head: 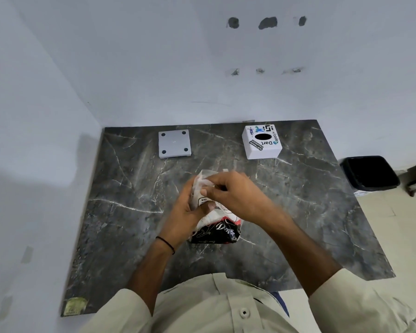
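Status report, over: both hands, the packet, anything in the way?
Left hand grips packet; right hand pinches its top. Packet low over table, contact unclear. White box and grey plate stand apart behind; nothing blocks.

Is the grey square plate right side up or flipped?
Flipped: the grey square plate lies flat on the table, its four dark round feet facing up.

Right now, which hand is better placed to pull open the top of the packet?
Probably the right hand: it pinches the clear top of the packet, while the left hand grips its body.

Plain office corner, marble table (130, 188), waste bin (370, 173)
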